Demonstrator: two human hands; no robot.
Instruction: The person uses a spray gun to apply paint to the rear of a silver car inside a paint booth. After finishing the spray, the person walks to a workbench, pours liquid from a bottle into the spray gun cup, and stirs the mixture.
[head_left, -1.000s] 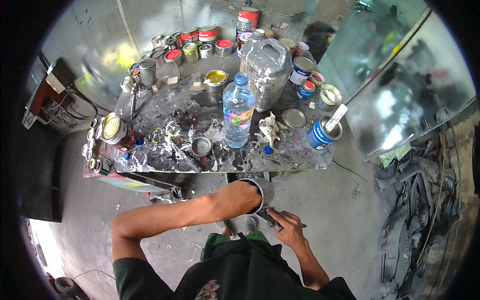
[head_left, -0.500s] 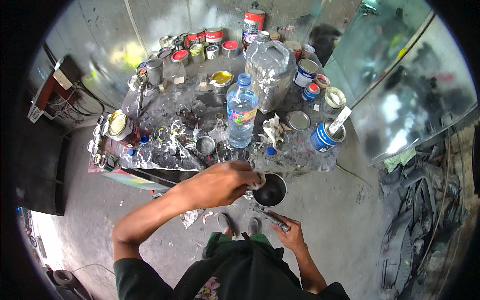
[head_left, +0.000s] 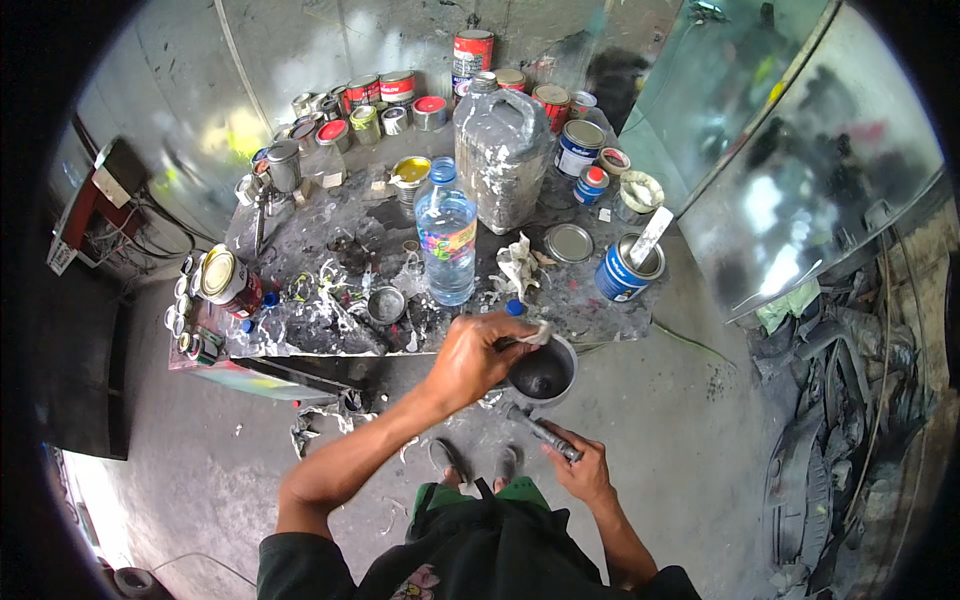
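My right hand (head_left: 582, 467) is closed around the dark grip of what looks like a spray gun (head_left: 552, 440). Its open round cup (head_left: 541, 374), dark inside, sits just beyond the grip, above the floor in front of the table. My left hand (head_left: 484, 354) pinches a crumpled whitish rag (head_left: 537, 334) against the cup's far rim. Close beyond that hand, a clear plastic bottle (head_left: 447, 245) with a colourful label and some clear liquid stands upright. A blue cap (head_left: 515, 307) and a used crumpled cloth (head_left: 519, 265) lie on the table near it.
The paint-stained table (head_left: 330, 225) carries a big grey jerrycan (head_left: 503, 160), an open yellow paint can (head_left: 410, 172), a blue can (head_left: 622, 277) with a stir stick, and a loose lid (head_left: 569, 243). Several cans line its back. Dark scrap (head_left: 815, 480) is piled at the right.
My left hand has moved right with the rag, from the cup's left edge to its far rim. My view has shifted slightly, so the table appears further left.
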